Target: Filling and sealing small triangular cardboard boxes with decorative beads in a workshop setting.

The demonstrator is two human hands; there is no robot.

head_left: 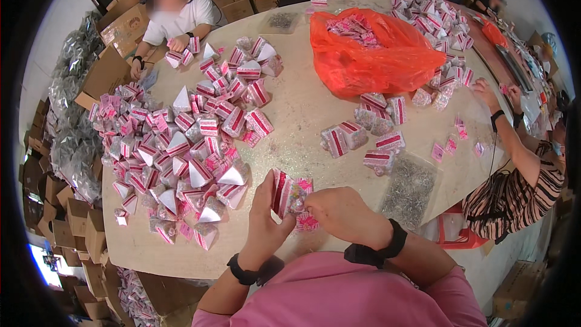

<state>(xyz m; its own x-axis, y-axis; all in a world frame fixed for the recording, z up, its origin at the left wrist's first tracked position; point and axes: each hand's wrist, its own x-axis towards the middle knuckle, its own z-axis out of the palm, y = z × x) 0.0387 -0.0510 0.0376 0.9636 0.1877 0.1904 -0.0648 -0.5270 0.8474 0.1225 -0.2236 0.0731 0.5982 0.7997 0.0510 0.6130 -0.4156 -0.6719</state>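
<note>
Just off the near table edge, my left hand [266, 224] grips a toy cake slice [282, 195] with pink and white layers and a glittery side. Fingers and thumb wrap around its left and lower sides. Against the slice's right side, my right hand [350, 217] is closed in a pinch; what lies between its fingertips is hidden. A pink printed card [307, 223] shows below and between the hands, and more pink shows above the fingertips. To the left spreads a large heap of similar cake slices [181, 151], some with pink cards.
An orange-red plastic bag [369, 66] full of pink cards stands at the far middle. Right of my hands lies a shallow tray of small silvery pieces [408, 189]. More slices [380, 160] and loose cards [451, 145] lie nearby. Co-workers [514, 163] sit around the table; cartons [78, 224] line the left.
</note>
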